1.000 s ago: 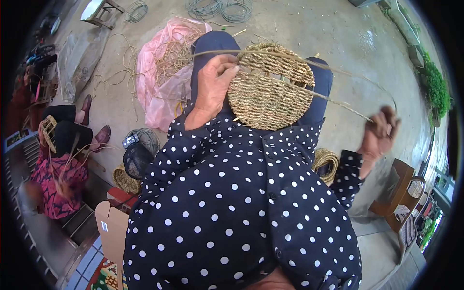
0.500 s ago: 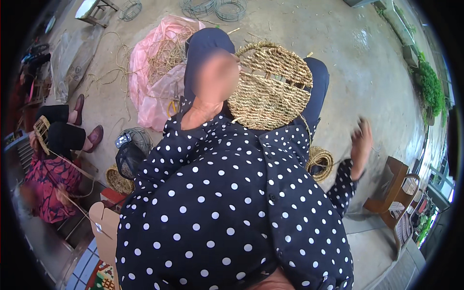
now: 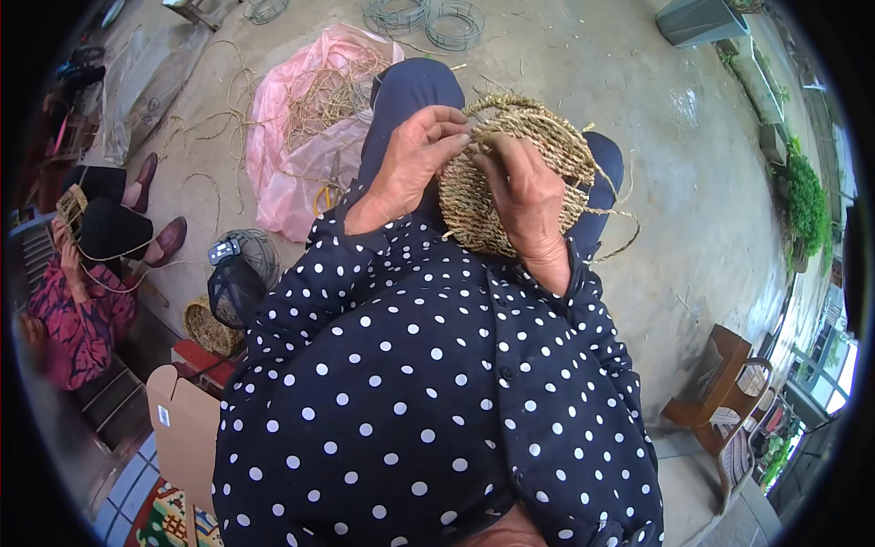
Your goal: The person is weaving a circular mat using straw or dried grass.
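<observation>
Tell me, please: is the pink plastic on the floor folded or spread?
Spread, though crumpled: the pink plastic lies open across the floor, with tangled straw showing on it.

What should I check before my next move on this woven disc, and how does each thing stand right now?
1. Woven disc supported: ok, it rests over the legs.
2. Left hand in place: ok, fingertips at the disc's upper left edge.
3. Right hand in place: ok, over the disc, fingertips near the left hand's.
4. Loose strand free of slack: not ok, it loops out past the disc's right edge.
5. Strand secure between fingertips: cannot tell, the fingers hide it.
6. Spare strands available: ok, heaped on the pink sheet.
</observation>
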{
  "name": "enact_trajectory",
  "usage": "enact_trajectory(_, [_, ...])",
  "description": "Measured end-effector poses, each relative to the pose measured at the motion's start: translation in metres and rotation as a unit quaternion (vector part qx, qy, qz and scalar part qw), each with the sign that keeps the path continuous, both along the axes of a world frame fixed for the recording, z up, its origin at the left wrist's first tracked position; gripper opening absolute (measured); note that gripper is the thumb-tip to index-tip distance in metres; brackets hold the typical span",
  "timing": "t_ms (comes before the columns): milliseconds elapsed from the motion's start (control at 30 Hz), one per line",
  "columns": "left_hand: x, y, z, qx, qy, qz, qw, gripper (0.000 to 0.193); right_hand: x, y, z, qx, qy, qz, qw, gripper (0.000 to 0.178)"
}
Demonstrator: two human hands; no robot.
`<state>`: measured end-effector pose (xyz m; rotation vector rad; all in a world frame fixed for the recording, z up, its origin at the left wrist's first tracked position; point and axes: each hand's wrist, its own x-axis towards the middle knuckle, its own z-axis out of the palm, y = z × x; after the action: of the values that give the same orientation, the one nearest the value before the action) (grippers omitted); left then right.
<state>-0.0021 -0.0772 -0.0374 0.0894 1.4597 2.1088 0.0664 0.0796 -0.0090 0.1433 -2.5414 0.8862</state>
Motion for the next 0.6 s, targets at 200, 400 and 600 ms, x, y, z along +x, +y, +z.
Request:
enact_trajectory(200, [-0.005,-0.003,-0.003,-0.009,-0.016,-0.022,1.000,0.032,-0.004,0.013,0.009,0.200,0.023,0.065,0.977,0.043])
enact_trajectory(400, [-0.009,-0.005,-0.006,-0.010,-0.017,-0.042,0.999,0.033,-0.003,0.023,-0.001,0.178,0.025,0.095,0.979,0.041])
enact_trajectory(600, [-0.011,-0.004,-0.002,-0.008,-0.020,-0.036,0.999,0.034,-0.001,0.014,0.011,0.312,-0.014,0.088,0.946,0.037])
